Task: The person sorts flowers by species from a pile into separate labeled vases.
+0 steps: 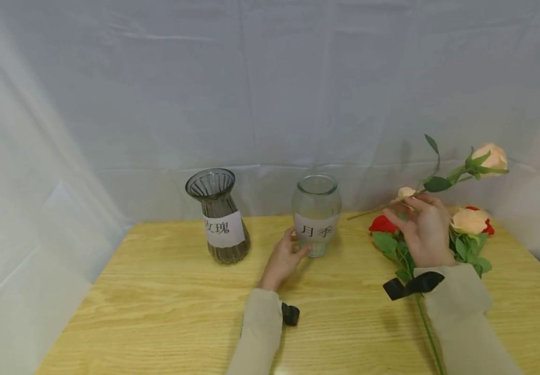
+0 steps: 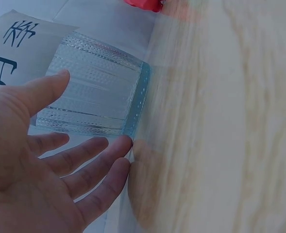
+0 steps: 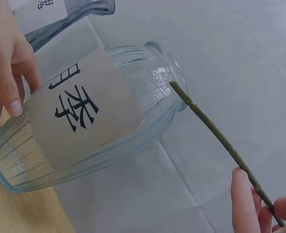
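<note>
Pale-peach artificial rose (image 1: 489, 159) leans out to the upper right in the head view, its stem pinched between the thumb and fingers of my right hand (image 1: 426, 229). In the right wrist view the cut end of that stem (image 3: 215, 131) appears in front of the mouth of a clear glass vase (image 3: 147, 80). This vase stands upright on the table, with a white label (image 1: 317, 228). Beside its lower left side is my left hand (image 1: 283, 259), thumb in front and fingers loosely extended; whether they press the glass is hard to tell.
A grey flared glass vase (image 1: 217, 208), also labelled, stands to the left. Under and around my right arm lie red flowers (image 1: 382, 224), another peach bloom (image 1: 469, 221) and green leaves on the wooden table (image 1: 181, 312). White cloth (image 1: 251, 104) hangs behind.
</note>
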Tool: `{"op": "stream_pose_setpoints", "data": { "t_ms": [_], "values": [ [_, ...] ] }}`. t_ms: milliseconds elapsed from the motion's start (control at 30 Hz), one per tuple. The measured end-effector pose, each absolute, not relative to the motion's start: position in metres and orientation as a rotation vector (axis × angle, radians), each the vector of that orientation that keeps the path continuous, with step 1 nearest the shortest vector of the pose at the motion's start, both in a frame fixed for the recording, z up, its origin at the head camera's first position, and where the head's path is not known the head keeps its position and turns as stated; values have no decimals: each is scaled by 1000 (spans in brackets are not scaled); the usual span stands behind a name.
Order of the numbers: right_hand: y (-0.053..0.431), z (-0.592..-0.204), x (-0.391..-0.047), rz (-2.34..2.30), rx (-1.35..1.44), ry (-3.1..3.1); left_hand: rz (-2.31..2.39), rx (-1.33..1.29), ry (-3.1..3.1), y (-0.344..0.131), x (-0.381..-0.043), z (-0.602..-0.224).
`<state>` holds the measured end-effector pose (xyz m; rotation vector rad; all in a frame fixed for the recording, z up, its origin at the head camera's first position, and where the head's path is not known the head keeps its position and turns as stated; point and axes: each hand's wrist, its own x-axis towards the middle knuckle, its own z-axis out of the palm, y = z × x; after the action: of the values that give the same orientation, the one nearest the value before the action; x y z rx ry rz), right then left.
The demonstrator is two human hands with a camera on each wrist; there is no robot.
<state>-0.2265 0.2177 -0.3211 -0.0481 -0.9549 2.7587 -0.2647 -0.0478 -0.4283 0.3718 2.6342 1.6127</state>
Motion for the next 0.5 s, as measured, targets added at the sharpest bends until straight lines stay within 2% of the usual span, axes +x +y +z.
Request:
{"op": "stream_pose_setpoints", "data": {
  "t_ms": [500],
  "values": [
    [202,-303,-235,2761,-48,-895,1613,366,2619,-48,-265,-429]
  ]
}}
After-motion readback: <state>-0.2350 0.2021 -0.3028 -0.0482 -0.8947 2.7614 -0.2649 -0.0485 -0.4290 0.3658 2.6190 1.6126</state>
